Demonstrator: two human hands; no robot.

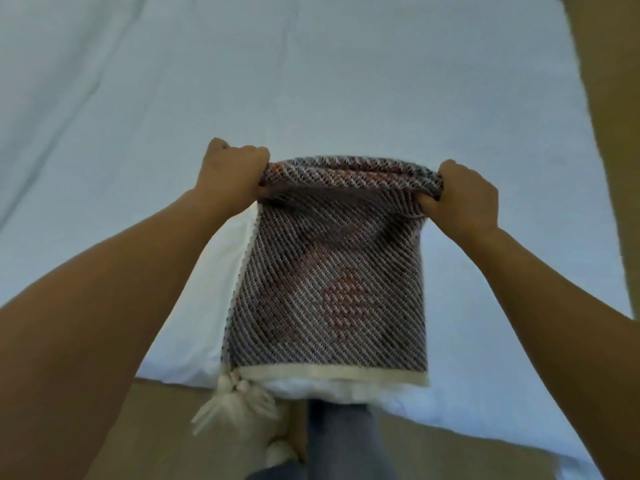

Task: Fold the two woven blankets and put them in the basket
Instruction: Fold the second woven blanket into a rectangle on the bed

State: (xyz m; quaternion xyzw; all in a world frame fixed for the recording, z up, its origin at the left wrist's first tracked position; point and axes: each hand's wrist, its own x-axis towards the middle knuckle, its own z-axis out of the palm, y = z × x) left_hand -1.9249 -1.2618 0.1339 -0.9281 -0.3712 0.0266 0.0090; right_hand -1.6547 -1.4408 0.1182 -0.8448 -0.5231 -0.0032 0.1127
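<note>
In the centre of the frame we see a woven blanket (329,278), folded into a narrow panel of dark diagonal stripes with a reddish patch in the middle. It hangs lifted from its top fold, which bunches into a thick roll between our two hands. Our left hand (232,171), left of centre, is clenched around the left end of that roll, knuckles up. Our right hand (464,199), right of centre and slightly lower in the frame, grips the right end, fingers curled under the cloth. Both forearms run in from the lower corners of the frame.

Along the blanket's bottom edge runs a cream band (332,373), and at its lower left corner hangs a cream tassel (232,403), dangling past the edge of the bed.

Behind the blanket the white bedsheet (311,81) fills the upper and middle frame, creased at upper left. Below, the tan floor (450,445) shows, with a grey trouser leg (339,441) at the bottom centre. A tan surface (616,98) runs down the right edge; we cannot tell what it is.
</note>
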